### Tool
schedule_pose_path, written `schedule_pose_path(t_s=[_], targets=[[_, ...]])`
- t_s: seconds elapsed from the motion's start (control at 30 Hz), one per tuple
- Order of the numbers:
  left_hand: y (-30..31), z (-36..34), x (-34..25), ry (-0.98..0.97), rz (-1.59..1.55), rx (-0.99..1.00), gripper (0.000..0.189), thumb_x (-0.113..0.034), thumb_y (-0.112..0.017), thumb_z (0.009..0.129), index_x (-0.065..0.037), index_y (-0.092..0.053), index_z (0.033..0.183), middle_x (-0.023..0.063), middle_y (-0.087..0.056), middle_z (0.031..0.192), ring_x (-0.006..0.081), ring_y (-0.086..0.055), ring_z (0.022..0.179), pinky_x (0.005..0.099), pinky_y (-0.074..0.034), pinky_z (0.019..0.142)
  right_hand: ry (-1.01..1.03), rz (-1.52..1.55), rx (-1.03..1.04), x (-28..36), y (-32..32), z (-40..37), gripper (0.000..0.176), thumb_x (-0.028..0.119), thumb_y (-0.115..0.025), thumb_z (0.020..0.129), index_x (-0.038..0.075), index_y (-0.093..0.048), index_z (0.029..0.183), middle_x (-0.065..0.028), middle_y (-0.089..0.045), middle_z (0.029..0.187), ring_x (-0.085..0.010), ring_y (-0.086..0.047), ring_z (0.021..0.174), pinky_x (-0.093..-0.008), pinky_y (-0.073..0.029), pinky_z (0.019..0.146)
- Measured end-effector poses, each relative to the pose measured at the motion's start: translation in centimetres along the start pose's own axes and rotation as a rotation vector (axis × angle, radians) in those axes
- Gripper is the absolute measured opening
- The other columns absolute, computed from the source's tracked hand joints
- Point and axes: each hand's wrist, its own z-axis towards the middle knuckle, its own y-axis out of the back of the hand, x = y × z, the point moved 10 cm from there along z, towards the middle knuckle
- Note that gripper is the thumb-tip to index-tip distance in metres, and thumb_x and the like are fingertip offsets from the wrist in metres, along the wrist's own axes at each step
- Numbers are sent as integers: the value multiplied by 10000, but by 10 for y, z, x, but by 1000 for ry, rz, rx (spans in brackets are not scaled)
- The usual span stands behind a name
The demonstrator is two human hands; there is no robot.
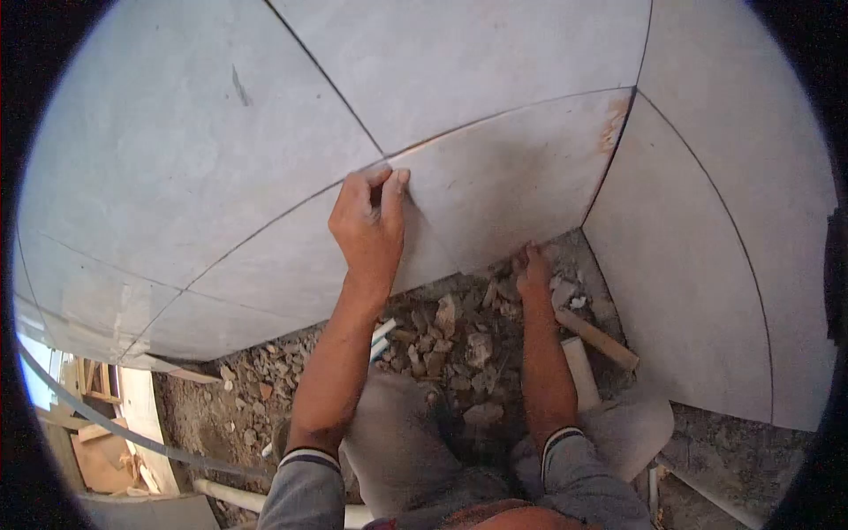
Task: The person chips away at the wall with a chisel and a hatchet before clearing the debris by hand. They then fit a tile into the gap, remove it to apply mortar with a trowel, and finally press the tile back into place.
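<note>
My left hand is raised against the wall, its thumb and fingers pinched at the joint where several large pale tiles meet. Whatever lies between those fingertips is too small or hidden to make out. Below that joint is a lower wall tile with a brownish smear near its right corner. My right hand is low, beside the bottom edge of this tile, just above the rubble. Its fingers look curled, and what they hold, if anything, cannot be made out.
Broken stone rubble covers the ground along the wall's foot. A wooden strip and a pale slat lie near my right forearm. Another tiled wall meets at the right. A grey hose and wood pieces are at lower left.
</note>
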Motion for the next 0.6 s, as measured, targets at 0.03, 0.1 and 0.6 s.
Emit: schedule_pose_path(t_s=[0.03,0.1,0.6], targets=[[0,0,0,-16,-14,-3,210,-162,-698,782,28,-626,834,107,-631,695,136,-594,623,249,-471,593,2,-23,17,-1,1,1,279,136,-586,868,92,-478,1122,-42,-490,925,-168,-473,742,-363,-423,602],[2,-2,-2,-20,-16,-11,212,-162,-695,783,27,-624,848,112,-633,712,147,-601,636,258,-476,608,-9,-13,24,7,-5,-20,243,143,-594,863,94,-491,1078,-37,-499,910,-175,-477,777,-379,-420,659],[-16,-40,11,292,-458,223,508,-68,-531,816,-27,-421,1310,119,-472,1084,199,-489,940,282,-409,835,-71,-24,233,12,-27,-32,596,166,-562,882,112,-243,1382,-106,-436,1147,-274,-495,921,-410,-504,739]])
